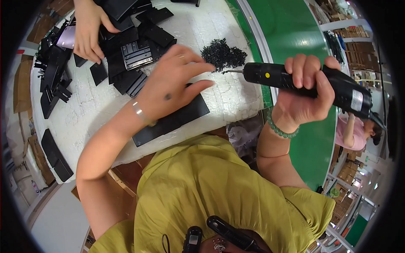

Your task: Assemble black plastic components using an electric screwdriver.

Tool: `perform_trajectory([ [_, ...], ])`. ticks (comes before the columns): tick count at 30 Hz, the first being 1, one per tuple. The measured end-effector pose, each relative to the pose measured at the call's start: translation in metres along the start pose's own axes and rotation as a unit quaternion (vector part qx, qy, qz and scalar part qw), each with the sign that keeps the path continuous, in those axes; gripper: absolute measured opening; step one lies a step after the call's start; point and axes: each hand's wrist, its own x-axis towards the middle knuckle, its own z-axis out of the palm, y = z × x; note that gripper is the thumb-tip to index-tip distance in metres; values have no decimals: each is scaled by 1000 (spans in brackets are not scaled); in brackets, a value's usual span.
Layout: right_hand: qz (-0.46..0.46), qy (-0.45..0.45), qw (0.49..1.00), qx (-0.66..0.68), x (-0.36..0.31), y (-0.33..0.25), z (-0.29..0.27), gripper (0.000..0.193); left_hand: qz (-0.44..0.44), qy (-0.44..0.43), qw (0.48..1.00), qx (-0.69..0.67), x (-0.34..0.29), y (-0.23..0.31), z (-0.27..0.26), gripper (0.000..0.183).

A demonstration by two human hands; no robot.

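My right hand (310,86) is wrapped round a black electric screwdriver (270,76), held level with its bit pointing left. A small dark piece, apparently a screw, shows at the bit's tip. Just left of the tip is my left hand (171,80), its thumb and forefinger stretched out and apart, with nothing visible between them. Behind the tip lies a heap of small black screws (223,54) on the white-wrapped work surface (236,95). Under my left wrist rests a flat black panel (181,120), partly hidden by my hand and forearm.
Many black plastic parts (158,36) pile up at the back left, where another person's hand (87,36) reaches in. A long black piece (56,155) lies at the left edge. A green surface (291,25) runs along the right, with a person in pink (353,133) beyond.
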Motion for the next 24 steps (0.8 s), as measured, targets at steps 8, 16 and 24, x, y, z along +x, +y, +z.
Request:
perform_trajectory([
  [8, -29, -47, 998, 33, 5, -5, 3, 36, 58, 55, 997, -14, 26, -8, 18, 15],
  [16, -49, -89, 994, 34, 7, -5, 7, 38, 40, 44, 998, -4, 23, -2, 11, 11],
  [24, -48, -241, 969, 4, 8, -10, 24, 36, 71, 53, 992, 88, 13, 6, 6, 10],
])
